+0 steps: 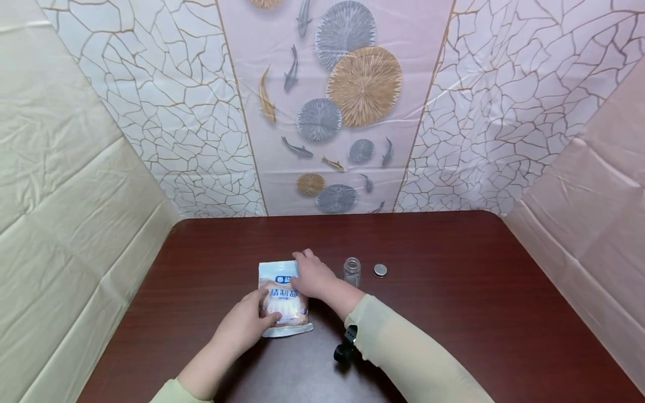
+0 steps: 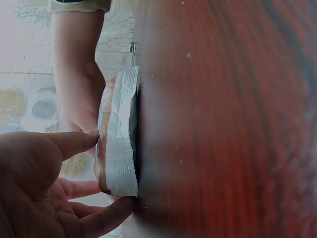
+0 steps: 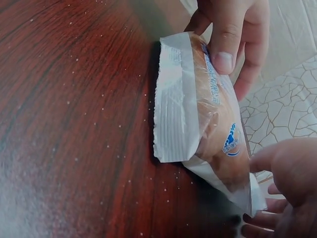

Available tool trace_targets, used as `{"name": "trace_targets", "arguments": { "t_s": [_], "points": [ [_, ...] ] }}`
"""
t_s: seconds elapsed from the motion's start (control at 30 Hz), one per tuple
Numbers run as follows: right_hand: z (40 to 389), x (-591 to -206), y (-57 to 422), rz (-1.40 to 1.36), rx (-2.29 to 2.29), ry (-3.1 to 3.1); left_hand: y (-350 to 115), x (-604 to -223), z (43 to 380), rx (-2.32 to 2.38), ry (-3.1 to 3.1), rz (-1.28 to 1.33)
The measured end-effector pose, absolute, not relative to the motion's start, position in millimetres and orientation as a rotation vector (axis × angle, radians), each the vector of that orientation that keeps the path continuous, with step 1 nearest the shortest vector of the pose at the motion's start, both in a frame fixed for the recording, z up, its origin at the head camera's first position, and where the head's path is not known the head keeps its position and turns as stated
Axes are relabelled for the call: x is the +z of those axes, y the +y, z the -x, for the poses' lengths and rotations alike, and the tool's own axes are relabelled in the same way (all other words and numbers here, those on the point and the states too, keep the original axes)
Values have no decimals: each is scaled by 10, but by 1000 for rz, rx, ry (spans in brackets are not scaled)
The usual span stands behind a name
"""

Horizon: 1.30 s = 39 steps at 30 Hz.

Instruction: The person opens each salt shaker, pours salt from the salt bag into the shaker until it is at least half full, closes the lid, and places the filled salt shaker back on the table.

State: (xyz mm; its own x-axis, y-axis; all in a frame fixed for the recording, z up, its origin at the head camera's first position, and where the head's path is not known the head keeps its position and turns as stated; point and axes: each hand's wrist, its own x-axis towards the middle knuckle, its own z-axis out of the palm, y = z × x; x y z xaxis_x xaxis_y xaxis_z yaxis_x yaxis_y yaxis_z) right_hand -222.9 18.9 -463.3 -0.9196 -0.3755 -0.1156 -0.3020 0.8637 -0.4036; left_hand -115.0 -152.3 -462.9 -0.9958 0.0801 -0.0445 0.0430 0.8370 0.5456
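Note:
A bag of salt (image 1: 284, 307), light blue and white with Chinese lettering, lies flat on the table with its printed face up. My left hand (image 1: 245, 320) holds its left side, thumb over the front and fingers at the edge. At the upper right corner, my right hand (image 1: 316, 275) grips the bag, its thumb on the printed face. From the right wrist, the bag's crimped end seal (image 3: 174, 99) shows, and my right hand (image 3: 292, 183) is at the far corner. The left wrist view shows my left hand's thumb (image 2: 77, 144) against the bag (image 2: 119, 144).
Just right of my right hand stands a small glass jar (image 1: 352, 271) without a lid. A round metallic lid (image 1: 380, 271) lies beside it. Tiny white specks dot the dark red wood table (image 3: 99, 124). Patterned cloth panels (image 1: 201, 112) rise behind the table.

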Motion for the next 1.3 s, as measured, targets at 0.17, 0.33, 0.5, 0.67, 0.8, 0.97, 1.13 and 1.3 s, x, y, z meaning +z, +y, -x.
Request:
{"name": "trace_targets", "arguments": {
  "t_s": [0.17, 0.33, 0.5, 0.67, 0.8, 0.97, 1.13, 1.3],
  "points": [
    [2228, -4599, 177, 489, -586, 2905, -1518, -4635, 1156, 888, 2963, -106],
    [2219, -4568, 181, 500, -548, 2928, -1513, -4637, 1157, 888, 2975, -110],
    [2222, -4553, 190, 518, -533, 2930, -1507, -4644, 1150, 893, 2975, -111],
    [2222, -4544, 192, 523, -539, 2918, -1508, -4654, 1148, 919, 2969, -114],
    [2215, -4538, 189, 511, -550, 2919, -1513, -4659, 1144, 970, 2951, -83],
    [2196, -4507, 192, 496, -609, 2921, -1533, -4653, 1147, 1018, 2912, -47],
    [2192, -4492, 214, 529, -670, 2937, -1566, -4665, 1175, 1101, 2842, -43],
    [2179, -4468, 245, 563, -738, 2957, -1589, -4659, 1209, 1213, 2754, -14]
  ]
}}
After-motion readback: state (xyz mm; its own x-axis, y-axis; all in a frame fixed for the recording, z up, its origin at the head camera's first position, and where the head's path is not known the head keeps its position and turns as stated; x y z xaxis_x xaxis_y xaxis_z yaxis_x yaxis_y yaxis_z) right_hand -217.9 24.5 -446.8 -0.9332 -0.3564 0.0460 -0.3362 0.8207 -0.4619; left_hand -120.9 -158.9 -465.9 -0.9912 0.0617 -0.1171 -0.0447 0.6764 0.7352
